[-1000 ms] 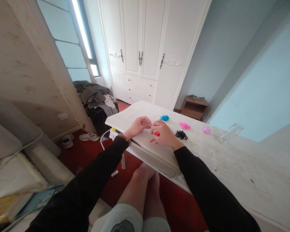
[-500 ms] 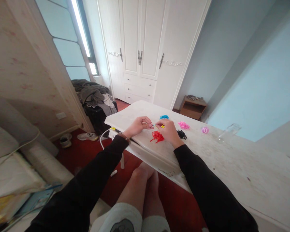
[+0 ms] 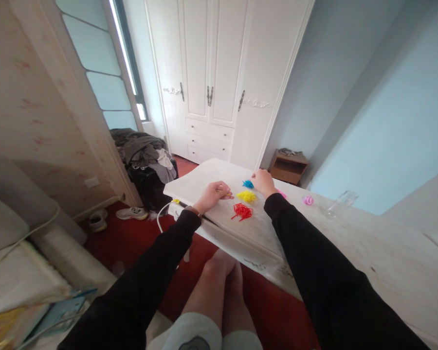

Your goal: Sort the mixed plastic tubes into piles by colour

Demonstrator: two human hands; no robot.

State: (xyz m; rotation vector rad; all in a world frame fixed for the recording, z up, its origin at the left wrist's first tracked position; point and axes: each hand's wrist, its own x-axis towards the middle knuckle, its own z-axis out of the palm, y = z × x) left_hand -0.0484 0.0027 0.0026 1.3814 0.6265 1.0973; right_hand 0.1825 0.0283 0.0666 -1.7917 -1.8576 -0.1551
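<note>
My left hand is closed in a pinch over the white tabletop, left of the coloured piles. A thin light-coloured bit shows at its fingertips, too small to name. My right hand is beside the pile of small blue strips, its fingers curled together; what they hold, if anything, is hidden. Nearer to me lie a pile of yellow strips and a pile of red strips. A pink pile is mostly covered by my right hand and sleeve.
A small pink-purple coil and a clear glass lying on its side are farther right on the white table. A white cable hangs at the table's left edge. Behind stands a white wardrobe.
My hands have parted: the right moved up and right from the left's fingertips to the blue pile. The yellow pile is now uncovered, while the black pile is hidden.
</note>
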